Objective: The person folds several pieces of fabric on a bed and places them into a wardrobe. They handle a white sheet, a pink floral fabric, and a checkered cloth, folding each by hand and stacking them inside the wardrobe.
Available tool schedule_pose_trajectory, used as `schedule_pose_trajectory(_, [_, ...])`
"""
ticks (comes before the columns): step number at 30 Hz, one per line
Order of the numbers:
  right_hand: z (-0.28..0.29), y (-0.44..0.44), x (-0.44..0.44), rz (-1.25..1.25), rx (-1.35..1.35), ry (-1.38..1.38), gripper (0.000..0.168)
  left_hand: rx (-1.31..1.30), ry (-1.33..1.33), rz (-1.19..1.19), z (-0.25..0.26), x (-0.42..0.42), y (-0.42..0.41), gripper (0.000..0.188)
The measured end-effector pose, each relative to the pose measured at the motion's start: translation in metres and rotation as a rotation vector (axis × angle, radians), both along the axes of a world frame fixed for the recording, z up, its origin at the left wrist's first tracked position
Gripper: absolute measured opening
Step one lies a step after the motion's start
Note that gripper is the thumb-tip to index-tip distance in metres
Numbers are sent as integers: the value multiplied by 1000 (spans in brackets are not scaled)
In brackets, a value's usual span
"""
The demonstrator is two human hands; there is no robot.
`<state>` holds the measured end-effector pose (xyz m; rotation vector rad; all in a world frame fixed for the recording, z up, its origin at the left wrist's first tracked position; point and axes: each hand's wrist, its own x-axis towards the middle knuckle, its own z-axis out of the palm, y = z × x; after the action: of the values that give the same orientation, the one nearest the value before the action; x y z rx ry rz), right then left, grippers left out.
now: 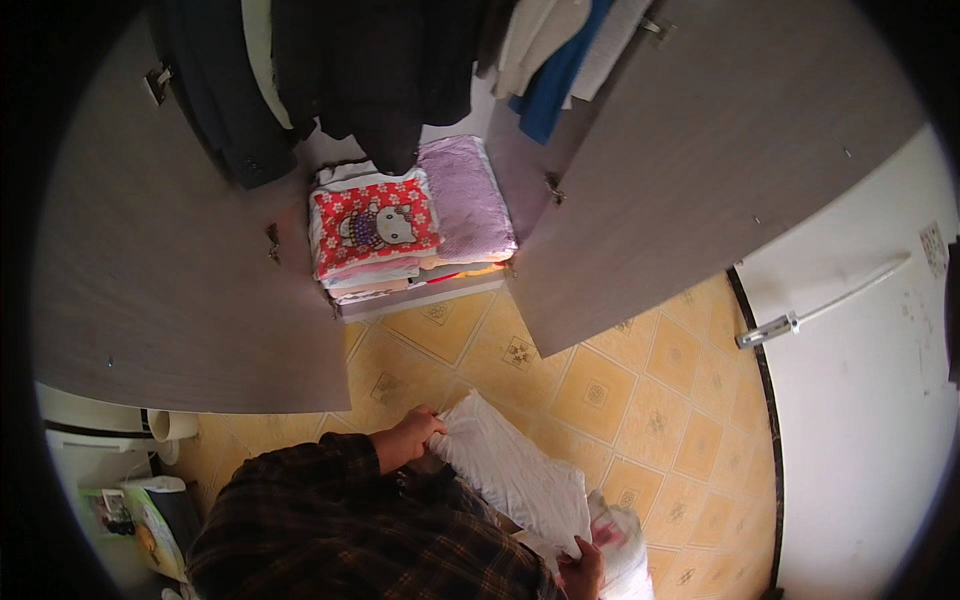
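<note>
A white cloth [517, 472], folded into a long strip, is stretched between my two hands over the floor. My left hand [411, 436] grips its upper left end, and my right hand [583, 574] pinches its lower right corner. Beside my right hand hangs or lies more white fabric [621, 547] with pink-red patches; whether it joins the strip I cannot tell. Ahead, at the bottom of a wardrobe, a folded red cloth with a cartoon cat [375, 229] tops one stack of textiles. A folded lilac textile [469, 199] lies to its right.
Left [187, 300] and right wardrobe doors [675, 150] stand open. Dark clothes [375, 67] and a blue garment [551, 90] hang above the stacks. Patterned yellow flooring [596, 390] spreads below. A white wall [847, 390] with a cable and power strip [769, 330] is at right.
</note>
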<state>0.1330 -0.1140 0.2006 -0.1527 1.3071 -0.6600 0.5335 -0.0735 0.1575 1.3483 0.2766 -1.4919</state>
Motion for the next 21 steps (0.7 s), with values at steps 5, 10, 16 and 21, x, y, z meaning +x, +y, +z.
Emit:
schedule_pose_trajectory(5, [10,-76,59,264,-40,181,22,113,-93,171,33,33,-2,32])
schedule_pose_trajectory(10, [-63,-163,59,697,-327,218,35,-208,-931,-380,20,68,1,27])
schedule_pose_trajectory(16, [5,-221,191,627,29,139,15,-162,-1417,-615,7,93,0,24])
schedule_pose_trajectory(21, [-21,-259,238,779,140,174,13,13,-319,362,17,110,-39,29])
